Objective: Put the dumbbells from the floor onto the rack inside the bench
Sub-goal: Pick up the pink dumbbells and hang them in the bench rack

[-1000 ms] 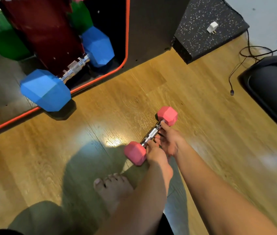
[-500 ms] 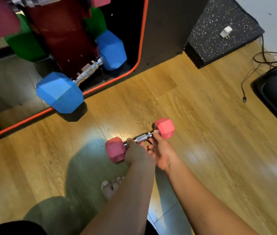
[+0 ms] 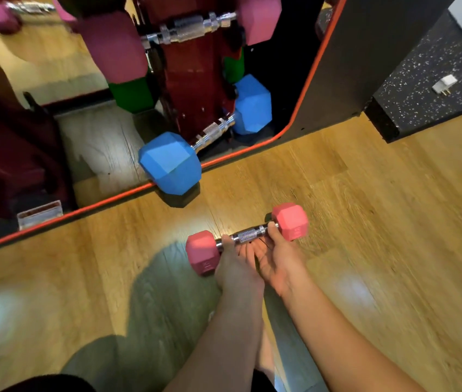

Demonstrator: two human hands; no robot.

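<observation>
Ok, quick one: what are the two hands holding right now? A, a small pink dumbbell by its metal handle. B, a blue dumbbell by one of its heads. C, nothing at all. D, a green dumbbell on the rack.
A: the left hand and the right hand both grip the chrome handle of the small pink dumbbell, while the blue dumbbell sits untouched at the bench opening.

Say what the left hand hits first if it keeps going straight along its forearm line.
Probably the near head of the blue dumbbell at the bench opening. The left hand, gripping the pink dumbbell, points up-frame toward it over bare floor. Depth is unclear.
</observation>
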